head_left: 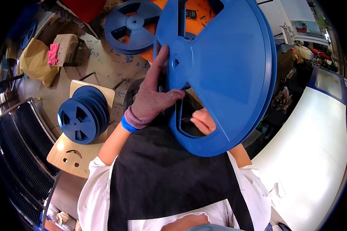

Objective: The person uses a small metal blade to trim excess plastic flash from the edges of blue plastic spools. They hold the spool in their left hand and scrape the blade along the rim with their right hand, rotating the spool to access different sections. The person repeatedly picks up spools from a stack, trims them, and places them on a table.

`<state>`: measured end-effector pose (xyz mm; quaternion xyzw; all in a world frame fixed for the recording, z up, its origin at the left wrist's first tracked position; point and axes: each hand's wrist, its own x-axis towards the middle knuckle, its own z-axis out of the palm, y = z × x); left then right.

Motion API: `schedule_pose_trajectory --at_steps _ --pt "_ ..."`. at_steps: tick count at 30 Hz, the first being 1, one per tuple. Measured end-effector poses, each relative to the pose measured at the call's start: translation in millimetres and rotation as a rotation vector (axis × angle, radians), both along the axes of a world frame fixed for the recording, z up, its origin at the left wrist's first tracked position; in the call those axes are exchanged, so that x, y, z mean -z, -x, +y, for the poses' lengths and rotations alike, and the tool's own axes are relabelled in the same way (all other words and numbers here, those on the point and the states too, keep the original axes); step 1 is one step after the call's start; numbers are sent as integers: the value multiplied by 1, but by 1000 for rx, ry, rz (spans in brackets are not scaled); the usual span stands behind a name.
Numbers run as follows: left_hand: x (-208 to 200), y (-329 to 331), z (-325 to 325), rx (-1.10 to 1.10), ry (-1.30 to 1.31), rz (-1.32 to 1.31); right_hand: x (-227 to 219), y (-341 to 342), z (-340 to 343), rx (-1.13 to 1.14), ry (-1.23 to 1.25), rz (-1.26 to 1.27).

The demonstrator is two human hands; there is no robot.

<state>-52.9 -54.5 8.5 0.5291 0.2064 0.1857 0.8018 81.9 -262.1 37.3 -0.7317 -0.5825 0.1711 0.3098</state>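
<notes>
A large blue plastic reel (231, 65) stands tilted up in front of my chest, its flat side with wide cut-outs toward me. My left hand (150, 96), in a dark mauve knit glove with a blue band at the wrist, grips it at the left near the hub, thumb and forefinger spread along it. Through the lower cut-out shows my bare right hand (204, 121), behind the near disc, its fingers pinched together. Something small and dark is at those fingertips; its kind is hidden. The reel covers most of the right hand and wrist.
Another blue reel (133, 25) lies on an orange surface (198, 15) at the far side. Several smaller blue reels (79, 119) are stacked on a wooden chair (67, 156) at left. Black racks (27, 150) stand far left, a white curved panel (308, 154) at right. Blue scraps litter the floor.
</notes>
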Motion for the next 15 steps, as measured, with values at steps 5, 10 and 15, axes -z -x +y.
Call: schedule_pose_trajectory --at_steps 5,10,15 --pt "-5 0 -3 38 64 26 -1 6 7 479 -3 200" --pt "-2 2 -2 49 137 15 8 -6 12 264 -151 22" --pt "-11 3 1 60 199 21 8 -8 26 149 -288 -50"
